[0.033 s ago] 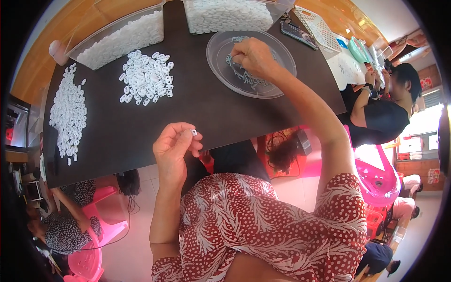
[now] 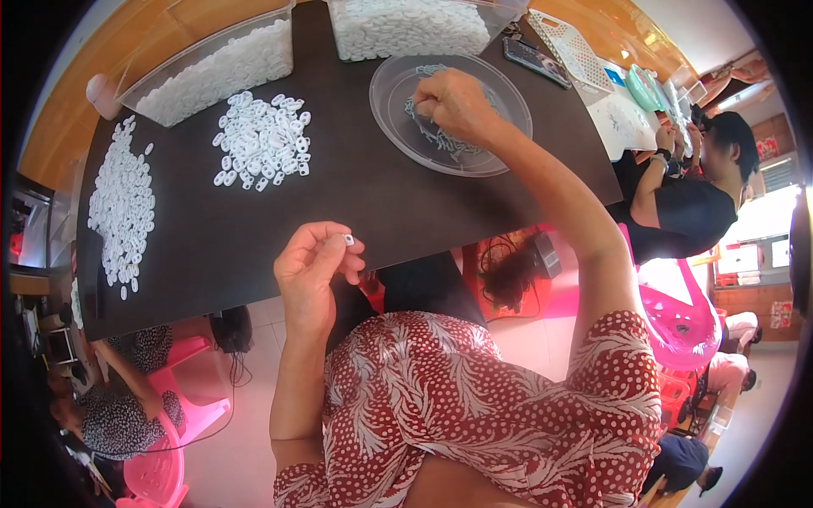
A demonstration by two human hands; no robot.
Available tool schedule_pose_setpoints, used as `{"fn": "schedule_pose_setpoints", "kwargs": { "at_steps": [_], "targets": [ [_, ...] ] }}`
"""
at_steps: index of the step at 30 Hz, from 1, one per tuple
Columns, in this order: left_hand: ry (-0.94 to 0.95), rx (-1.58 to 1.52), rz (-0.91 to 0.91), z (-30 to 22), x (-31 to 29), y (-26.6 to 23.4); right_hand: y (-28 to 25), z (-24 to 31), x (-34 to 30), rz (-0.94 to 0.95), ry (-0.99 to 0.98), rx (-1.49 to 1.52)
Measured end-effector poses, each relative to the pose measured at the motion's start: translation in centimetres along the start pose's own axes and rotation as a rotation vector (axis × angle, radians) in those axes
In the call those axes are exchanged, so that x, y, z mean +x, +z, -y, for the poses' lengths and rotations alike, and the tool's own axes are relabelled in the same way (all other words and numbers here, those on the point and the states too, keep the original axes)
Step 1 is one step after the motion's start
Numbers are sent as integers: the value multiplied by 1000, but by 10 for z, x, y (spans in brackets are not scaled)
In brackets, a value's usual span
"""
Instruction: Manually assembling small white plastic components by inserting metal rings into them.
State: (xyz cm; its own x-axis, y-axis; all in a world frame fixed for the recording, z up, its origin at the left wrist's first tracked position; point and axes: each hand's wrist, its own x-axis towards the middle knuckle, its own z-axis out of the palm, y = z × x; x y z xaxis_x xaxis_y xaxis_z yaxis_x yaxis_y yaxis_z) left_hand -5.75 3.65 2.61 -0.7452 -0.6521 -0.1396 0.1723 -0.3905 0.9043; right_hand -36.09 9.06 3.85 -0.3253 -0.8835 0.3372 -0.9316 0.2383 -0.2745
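Near the table's front edge, my left hand pinches a small white plastic piece with a dark opening between thumb and forefinger. My right hand is over the round clear plastic tray, its fingers bunched together among thin grey-blue small parts. What those fingertips hold, if anything, is hidden. A loose pile of white pieces with dark openings lies left of the tray. Farther left is a long pile of white oval pieces.
Two clear bins full of white pieces stand along the back. A phone and a white perforated basket lie at the back right. Another person works at the right; a second person sits at the lower left.
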Motion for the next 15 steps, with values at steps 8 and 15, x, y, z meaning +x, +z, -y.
{"fn": "schedule_pose_setpoints", "kwargs": {
  "at_steps": [8, 15],
  "targets": [
    [23, 16, -18, 0, -5, -2, -9, -3, -11, 87, -99, 31],
    [3, 26, 7, 3, -8, -1, -14, 10, -23, 188, -1, 121]
  ]
}}
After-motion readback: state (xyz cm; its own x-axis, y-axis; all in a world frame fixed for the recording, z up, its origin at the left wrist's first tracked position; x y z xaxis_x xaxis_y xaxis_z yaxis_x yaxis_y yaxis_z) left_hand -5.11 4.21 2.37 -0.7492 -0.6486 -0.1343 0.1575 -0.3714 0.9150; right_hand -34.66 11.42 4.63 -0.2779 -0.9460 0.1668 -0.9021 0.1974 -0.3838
